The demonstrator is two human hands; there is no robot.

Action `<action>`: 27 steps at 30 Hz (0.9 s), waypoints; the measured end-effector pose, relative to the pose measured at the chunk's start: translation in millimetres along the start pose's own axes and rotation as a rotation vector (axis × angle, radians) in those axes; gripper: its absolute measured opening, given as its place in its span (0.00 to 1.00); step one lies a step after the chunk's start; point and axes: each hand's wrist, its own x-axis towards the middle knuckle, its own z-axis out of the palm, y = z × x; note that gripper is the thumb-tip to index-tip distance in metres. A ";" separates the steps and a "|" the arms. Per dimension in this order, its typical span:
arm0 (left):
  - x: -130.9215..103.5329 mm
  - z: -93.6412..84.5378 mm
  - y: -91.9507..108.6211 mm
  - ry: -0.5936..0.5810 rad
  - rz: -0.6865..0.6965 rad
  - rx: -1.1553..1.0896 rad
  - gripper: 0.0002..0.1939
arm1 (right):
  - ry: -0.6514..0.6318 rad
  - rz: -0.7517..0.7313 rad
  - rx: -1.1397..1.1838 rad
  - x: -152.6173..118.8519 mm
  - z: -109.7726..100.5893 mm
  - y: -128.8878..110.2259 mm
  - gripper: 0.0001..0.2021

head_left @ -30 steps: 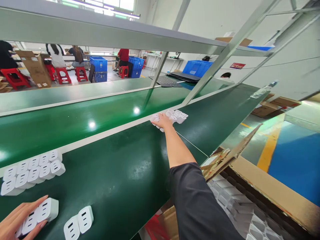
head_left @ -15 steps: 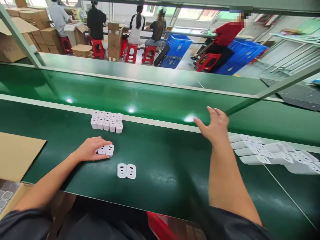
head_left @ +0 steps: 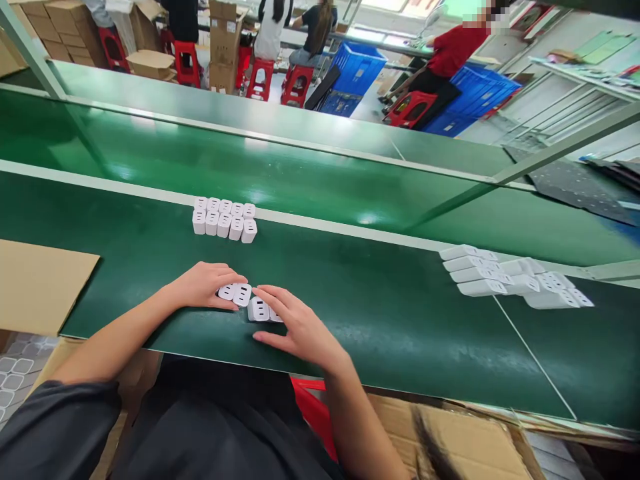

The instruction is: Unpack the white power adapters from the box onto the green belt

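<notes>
My left hand (head_left: pixel 207 285) is closed around a pair of white charger plugs (head_left: pixel 243 295) standing side by side, their port faces up. Just to the right sits a second pair of white chargers (head_left: pixel 259 309), partly covered by my right hand (head_left: pixel 300 327). That hand is open over them, fingers along the far side and thumb apart from the near side. Behind both hands, a block of white chargers (head_left: pixel 224 223) stands in two rows by the pale strip of the bench.
More white chargers (head_left: pixel 520 277) lie on their sides at the right of the green bench (head_left: pixel 380 333). A cardboard sheet (head_left: pixel 45 287) covers the left end. Metal posts (head_left: pixel 35 53) rise beyond the belt (head_left: pixel 300 173), and people sit on red stools (head_left: pixel 260 79) farther back.
My right hand has come down from the far right to the second pair of chargers. My left hand keeps its pair, now close beside the other pair. The view has tilted down.
</notes>
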 end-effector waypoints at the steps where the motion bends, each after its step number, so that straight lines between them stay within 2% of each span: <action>1: 0.4 1.1 1.8 -0.006 0.022 -0.002 0.27 | 0.059 0.037 -0.015 -2.1 13.8 -0.1 0.30; 5: 0.7 0.0 7.1 -0.028 0.060 0.027 0.28 | 0.265 0.104 0.047 0.2 50.3 5.1 0.26; 10: 1.5 -5.0 16.1 0.000 0.055 0.121 0.33 | 0.404 0.023 0.162 1.0 55.5 8.1 0.31; 12: 2.9 -3.7 20.8 0.005 0.058 0.162 0.33 | 0.425 -0.008 0.209 -1.9 52.1 10.0 0.32; 18: 7.5 7.3 30.1 0.061 0.071 0.295 0.30 | 0.396 0.033 0.254 -7.3 49.0 14.7 0.20; 27: 8.3 7.5 39.1 0.072 0.020 0.396 0.29 | 0.450 0.045 0.223 -5.6 55.2 15.4 0.20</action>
